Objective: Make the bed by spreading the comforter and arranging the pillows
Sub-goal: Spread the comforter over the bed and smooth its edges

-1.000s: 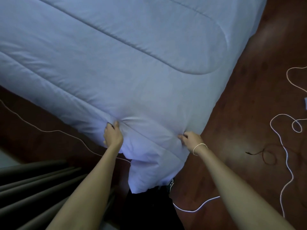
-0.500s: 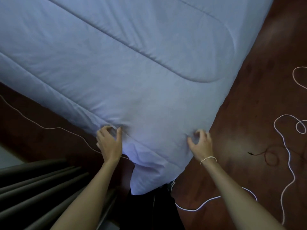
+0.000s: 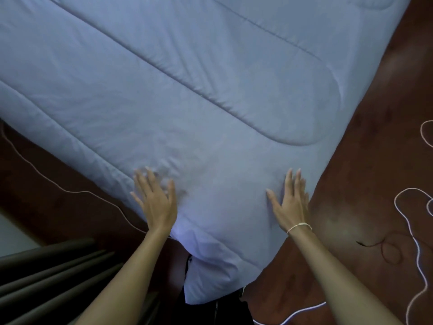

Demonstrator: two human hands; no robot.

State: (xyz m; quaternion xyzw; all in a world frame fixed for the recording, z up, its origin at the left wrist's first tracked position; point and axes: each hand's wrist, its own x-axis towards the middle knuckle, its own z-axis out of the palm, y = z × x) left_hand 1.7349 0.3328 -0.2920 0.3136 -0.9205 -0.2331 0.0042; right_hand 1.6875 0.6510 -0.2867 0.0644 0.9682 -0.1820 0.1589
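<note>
Soft quilted comforter (image 3: pixel 187 90), limp; left hand (image 3: pixel 155 202) and right hand (image 3: pixel 289 204) pressed flat, fingers straight; best pinched at corner hem.

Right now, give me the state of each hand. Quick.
Left hand: open, fingers straight, flat on the comforter, holding nothing.
Right hand: open, fingers straight, flat on the comforter near its edge, holding nothing.

Comforter (image 3: pixel 187 90) covers the bed; its near corner hangs off toward the viewer. Left hand (image 3: pixel 155 202) and right hand (image 3: pixel 289 205) lie flat on it beside that corner. Cord (image 3: pixel 414 245) on floor (image 3: pixel 351 184), right of the bed; curtain (image 3: pixel 46 277) near left.
</note>
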